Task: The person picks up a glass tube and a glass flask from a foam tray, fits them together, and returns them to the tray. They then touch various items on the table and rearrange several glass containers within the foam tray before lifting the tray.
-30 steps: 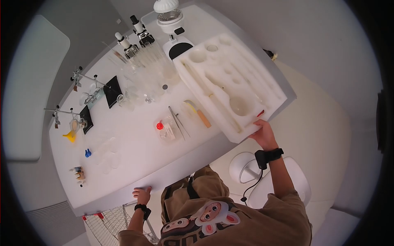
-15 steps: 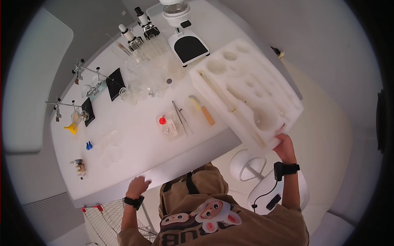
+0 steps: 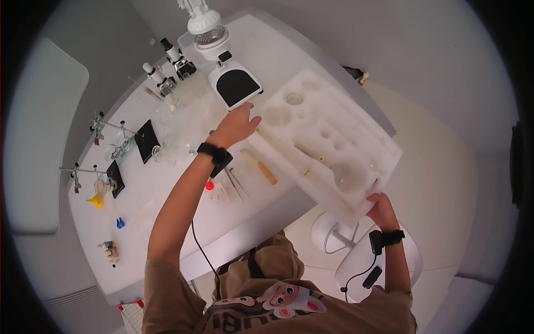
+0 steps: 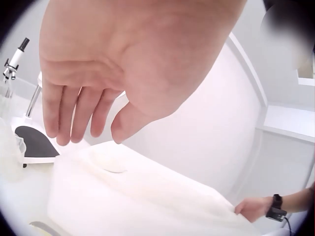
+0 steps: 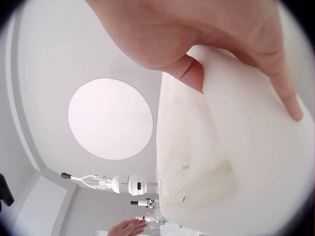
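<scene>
A thick white foam tray (image 3: 361,139) with round and long hollows is tilted over the table's right front edge, its near end beyond the edge. At its near corner my right hand (image 3: 384,211) grips the rim; in the right wrist view the thumb (image 5: 192,73) presses one side and a finger (image 5: 288,98) stretches over another. My left hand (image 3: 236,127) is by the tray's far left corner. In the left wrist view its fingers (image 4: 83,113) hang extended above the foam, holding nothing. One hollow holds a clear round glass piece (image 3: 294,98).
Behind the left hand stands a white device with a black-topped base (image 3: 239,86). Clear glassware (image 3: 194,92) crowds the table's middle. Tweezers (image 3: 236,183), an orange-handled tool (image 3: 267,172) and a red-capped item (image 3: 209,185) lie near the front. A white stool (image 3: 328,234) is below.
My left hand has gone from the table's front edge up to the tray's far left corner. The right hand has drawn the tray toward me and outward past the edge.
</scene>
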The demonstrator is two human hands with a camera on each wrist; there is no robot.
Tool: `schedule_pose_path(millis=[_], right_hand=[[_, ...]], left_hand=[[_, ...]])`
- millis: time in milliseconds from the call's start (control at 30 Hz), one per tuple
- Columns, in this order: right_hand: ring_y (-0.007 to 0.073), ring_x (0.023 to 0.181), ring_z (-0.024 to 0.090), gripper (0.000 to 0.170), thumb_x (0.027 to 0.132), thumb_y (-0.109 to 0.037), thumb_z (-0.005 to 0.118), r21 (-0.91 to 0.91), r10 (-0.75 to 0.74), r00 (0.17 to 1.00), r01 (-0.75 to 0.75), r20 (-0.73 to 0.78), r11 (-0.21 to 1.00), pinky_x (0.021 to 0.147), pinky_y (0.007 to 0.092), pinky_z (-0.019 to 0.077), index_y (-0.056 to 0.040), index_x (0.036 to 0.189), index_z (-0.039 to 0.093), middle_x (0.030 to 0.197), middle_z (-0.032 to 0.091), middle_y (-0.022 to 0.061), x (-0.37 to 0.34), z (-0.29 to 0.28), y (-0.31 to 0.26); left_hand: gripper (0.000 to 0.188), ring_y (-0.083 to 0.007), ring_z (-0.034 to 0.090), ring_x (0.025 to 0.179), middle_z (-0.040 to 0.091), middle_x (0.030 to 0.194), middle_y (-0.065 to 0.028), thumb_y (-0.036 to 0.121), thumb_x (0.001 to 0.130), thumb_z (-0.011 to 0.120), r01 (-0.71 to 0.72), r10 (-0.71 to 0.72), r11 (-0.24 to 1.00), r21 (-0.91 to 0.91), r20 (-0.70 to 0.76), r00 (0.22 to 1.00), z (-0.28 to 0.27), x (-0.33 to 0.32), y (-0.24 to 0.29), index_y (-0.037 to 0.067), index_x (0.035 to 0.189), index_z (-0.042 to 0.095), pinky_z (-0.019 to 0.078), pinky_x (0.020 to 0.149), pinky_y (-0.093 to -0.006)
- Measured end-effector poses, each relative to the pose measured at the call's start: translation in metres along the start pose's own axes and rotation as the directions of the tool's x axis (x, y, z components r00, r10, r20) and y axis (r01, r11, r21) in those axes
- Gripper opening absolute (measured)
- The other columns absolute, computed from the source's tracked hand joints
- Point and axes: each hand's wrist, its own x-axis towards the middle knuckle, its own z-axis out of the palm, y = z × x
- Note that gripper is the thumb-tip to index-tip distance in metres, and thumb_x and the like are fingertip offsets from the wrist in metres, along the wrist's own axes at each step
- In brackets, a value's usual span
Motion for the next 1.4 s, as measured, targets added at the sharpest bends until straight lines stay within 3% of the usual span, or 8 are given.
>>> schedule_pose_path(millis=[267,467,667,767,867,1033,1200,1400], right_hand=[[0.0288,0.11,0.061,0.053,0.079,-0.011,0.051,-0.079,0.028,0.998,-0.033,-0.064,0.996,0.09,0.0474,0.0551,0.001,0.131,0.047,0.122,0.058,0.0133,-0.015,-0.016,-0.005],[0.0252,0.103,0.063,0.053,0.077,-0.012,0.052,-0.104,0.001,0.989,-0.017,-0.147,0.994,0.084,0.0426,0.0577,-0.001,0.129,0.049,0.114,0.059,0.0096,-0.012,-0.022,0.001],[0.019,0.091,0.063,0.046,0.077,-0.013,0.052,-0.161,-0.092,0.964,0.052,-0.25,0.986,0.074,0.0351,0.0573,-0.0016,0.122,0.051,0.103,0.058,0.0057,-0.019,-0.051,0.015],[0.0097,0.073,0.053,0.031,0.078,-0.019,0.054,-0.312,-0.237,0.902,0.123,-0.36,0.942,0.056,0.0219,0.0409,-0.003,0.104,0.057,0.087,0.056,0.0006,-0.042,-0.048,0.008],[0.011,0.08,0.048,0.026,0.081,-0.027,0.055,-0.561,-0.382,0.832,0.106,-0.402,0.821,0.068,0.0273,0.0402,-0.0051,0.095,0.056,0.086,0.051,-0.0005,-0.065,-0.043,-0.009],[0.0165,0.089,0.052,0.05,0.081,-0.024,0.056,-0.706,-0.45,0.815,0.072,-0.366,0.705,0.079,0.029,0.0425,0.0025,0.123,0.05,0.1,0.056,0.0061,-0.11,-0.01,-0.057],[0.0221,0.105,0.056,0.061,0.081,-0.023,0.054,-0.672,-0.502,0.86,0.315,-0.097,0.67,0.092,0.0312,0.0426,0.0055,0.134,0.044,0.117,0.058,0.0133,-0.144,0.074,-0.074],[0.0249,0.113,0.053,0.064,0.079,-0.018,0.054,-0.775,-0.374,0.901,0.393,0.218,0.495,0.103,0.0345,0.0362,0.008,0.136,0.043,0.127,0.054,0.0164,-0.183,0.213,-0.025]], left_hand=[[0.074,-0.0355,0.053,0.125,0.056,0.132,-0.0266,0.054,0.091,0.054,0.16,-0.076,0.949,-0.272,0.295,0.952,0.056,0.088,-0.001,-0.009,0.129,0.053,0.0402,0.104,-0.0381],[0.07,-0.0378,0.054,0.123,0.058,0.127,-0.0283,0.054,0.091,0.053,0.243,-0.218,0.948,-0.207,0.138,0.966,0.081,0.085,0.002,-0.009,0.122,0.059,0.0419,0.102,-0.0401],[0.048,-0.0187,0.062,0.096,0.068,0.104,-0.0113,0.038,0.092,0.06,0.212,-0.082,0.894,-0.395,0.321,0.944,0.048,0.046,0.017,-0.003,0.116,0.065,0.0459,0.088,-0.03],[0.043,-0.0132,0.06,0.101,0.068,0.111,-0.006,0.032,0.096,0.057,0.222,0.006,0.79,-0.571,0.37,0.929,0.01,0.006,0.048,-0.001,0.121,0.064,0.0439,0.092,-0.0274],[0.049,-0.0142,0.06,0.106,0.065,0.12,-0.0077,0.033,0.096,0.058,0.171,0.034,0.749,-0.641,0.295,0.955,-0.012,-0.036,0.049,0.001,0.133,0.058,0.0417,0.098,-0.0264],[0.056,-0.0153,0.056,0.116,0.058,0.132,-0.0092,0.029,0.096,0.053,0.239,-0.023,0.545,-0.804,0.271,0.962,-0.08,-0.144,0.05,0.001,0.144,0.045,0.0384,0.104,-0.0276],[0.063,-0.0159,0.051,0.124,0.052,0.14,-0.0106,0.026,0.093,0.05,0.253,-0.222,0.564,-0.786,0.15,0.963,-0.132,-0.283,0.032,-0.001,0.148,0.036,0.0358,0.108,-0.0296],[0.066,-0.0184,0.046,0.13,0.044,0.147,-0.0133,0.022,0.093,0.048,-0.018,-0.364,0.195,-0.981,-0.09,0.927,-0.143,-0.53,-0.007,-0.003,0.151,0.027,0.0322,0.111,-0.0313]])
